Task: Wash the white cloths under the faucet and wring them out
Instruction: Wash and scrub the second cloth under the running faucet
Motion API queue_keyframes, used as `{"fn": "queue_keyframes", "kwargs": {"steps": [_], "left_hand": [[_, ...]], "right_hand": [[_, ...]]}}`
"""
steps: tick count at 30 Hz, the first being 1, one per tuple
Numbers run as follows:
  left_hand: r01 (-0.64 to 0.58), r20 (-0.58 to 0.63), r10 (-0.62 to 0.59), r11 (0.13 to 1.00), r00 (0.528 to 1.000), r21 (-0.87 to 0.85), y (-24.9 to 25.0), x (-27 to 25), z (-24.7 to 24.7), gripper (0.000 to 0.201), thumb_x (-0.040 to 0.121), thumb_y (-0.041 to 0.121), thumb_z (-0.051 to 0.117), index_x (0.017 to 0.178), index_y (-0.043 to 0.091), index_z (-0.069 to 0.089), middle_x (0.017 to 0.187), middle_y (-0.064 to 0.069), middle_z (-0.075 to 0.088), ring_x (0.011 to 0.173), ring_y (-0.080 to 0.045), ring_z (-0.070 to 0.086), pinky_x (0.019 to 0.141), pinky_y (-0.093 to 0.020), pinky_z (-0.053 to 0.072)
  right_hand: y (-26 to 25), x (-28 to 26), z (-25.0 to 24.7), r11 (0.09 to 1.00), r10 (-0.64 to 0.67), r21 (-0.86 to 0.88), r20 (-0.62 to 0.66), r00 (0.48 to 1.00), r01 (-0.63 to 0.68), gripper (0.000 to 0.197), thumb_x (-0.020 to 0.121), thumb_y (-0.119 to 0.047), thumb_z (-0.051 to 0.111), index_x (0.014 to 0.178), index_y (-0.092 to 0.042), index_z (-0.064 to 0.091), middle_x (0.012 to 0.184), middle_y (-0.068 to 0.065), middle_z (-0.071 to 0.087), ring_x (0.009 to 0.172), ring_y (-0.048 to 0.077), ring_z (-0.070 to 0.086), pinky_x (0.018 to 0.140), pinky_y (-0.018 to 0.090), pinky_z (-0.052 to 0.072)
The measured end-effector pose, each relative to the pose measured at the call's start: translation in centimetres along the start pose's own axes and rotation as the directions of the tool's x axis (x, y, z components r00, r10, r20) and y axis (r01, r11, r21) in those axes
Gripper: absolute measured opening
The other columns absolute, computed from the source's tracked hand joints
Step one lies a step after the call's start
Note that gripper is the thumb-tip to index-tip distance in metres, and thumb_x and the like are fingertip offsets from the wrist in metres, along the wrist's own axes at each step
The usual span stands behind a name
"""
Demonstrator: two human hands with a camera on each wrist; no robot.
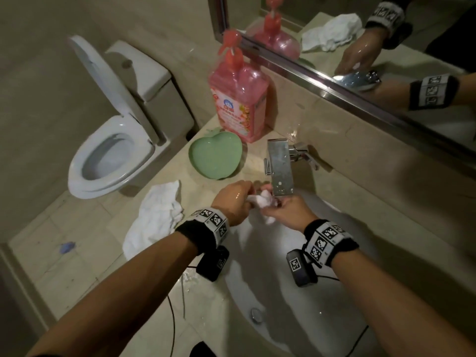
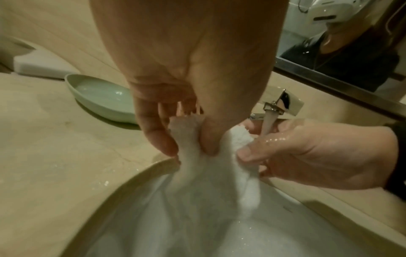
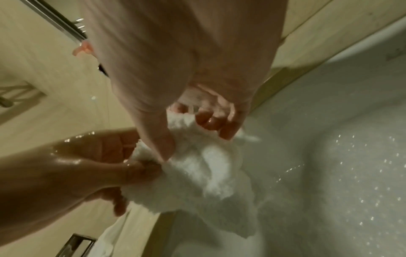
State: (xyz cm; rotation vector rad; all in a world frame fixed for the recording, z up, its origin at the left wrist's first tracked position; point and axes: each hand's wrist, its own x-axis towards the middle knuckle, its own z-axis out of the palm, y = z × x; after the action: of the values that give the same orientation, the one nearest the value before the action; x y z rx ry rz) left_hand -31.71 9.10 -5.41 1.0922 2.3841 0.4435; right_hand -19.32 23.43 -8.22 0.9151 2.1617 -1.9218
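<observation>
Both my hands meet over the white sink basin (image 1: 296, 328), just under the faucet (image 1: 280, 168). My left hand (image 1: 233, 202) pinches one end of the wet white cloth (image 1: 262, 200) — thumb and fingers (image 2: 153, 132) curled round the bunched fabric. My right hand (image 1: 289, 211) grips the other end, and water runs onto it. A second white cloth (image 1: 154, 217) lies crumpled on the surface to the left. Farther back sit a green apple-shaped dish (image 1: 215, 157) and a pink soap bottle (image 1: 238, 104) — beside the mirror (image 1: 386, 29).
</observation>
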Motion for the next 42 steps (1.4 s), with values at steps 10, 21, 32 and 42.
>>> {"fn": "queue_keyframes", "kwargs": {"steps": [10,21,32,42], "left_hand": [[-0.292,0.160,0.278,0.954,0.947,0.071,1.7,0.8,1.7,0.033,0.100,0.036,0.046,0.122,0.014,0.058,0.119,-0.011,0.060,0.101,-0.030,0.060,0.087,-0.035,0.049],[0.203,0.257,-0.122,0.927,0.959,-0.317,5.8,3.5,3.6,0.022,0.090,0.045,0.049,0.101,0.036,0.066,0.094,0.009,0.063,0.078,-0.015,0.064,0.075,-0.032,0.055],[0.075,0.232,0.011,0.931,0.973,-0.357,3.1,1.5,2.1,0.071,0.060,0.026,0.075,0.125,0.005,0.056,0.114,-0.013,0.062,0.104,-0.031,0.063,0.085,-0.043,0.055],[-0.058,0.166,0.071,0.995,0.984,-0.082,3.9,3.2,4.1,0.055,0.074,0.044,0.070,0.124,0.024,0.062,0.123,-0.007,0.067,0.109,-0.025,0.064,0.085,-0.018,0.038]], "right_hand": [[0.0,-0.9,-5.4,0.865,-0.037,-0.500,0.011,0.999,0.038,0.049,0.085,-0.045,0.077,0.126,-0.027,0.056,0.122,-0.004,0.068,0.108,0.016,0.065,0.092,0.039,0.055],[1.3,-2.2,-4.0,0.983,0.071,-0.150,-0.236,0.969,-0.108,0.059,0.088,-0.026,0.075,0.141,-0.016,0.050,0.130,0.005,0.065,0.115,0.022,0.063,0.086,0.031,0.054],[1.5,0.1,-1.9,0.982,0.173,0.090,-0.108,0.979,-0.164,0.045,0.084,0.002,0.063,0.123,-0.021,0.065,0.112,0.006,0.072,0.104,0.026,0.069,0.089,0.046,0.060],[0.9,-1.6,-5.7,0.971,0.186,0.145,0.052,0.981,-0.192,0.039,0.077,0.008,0.071,0.100,-0.022,0.062,0.115,0.019,0.067,0.098,0.033,0.068,0.079,0.048,0.058]]}}
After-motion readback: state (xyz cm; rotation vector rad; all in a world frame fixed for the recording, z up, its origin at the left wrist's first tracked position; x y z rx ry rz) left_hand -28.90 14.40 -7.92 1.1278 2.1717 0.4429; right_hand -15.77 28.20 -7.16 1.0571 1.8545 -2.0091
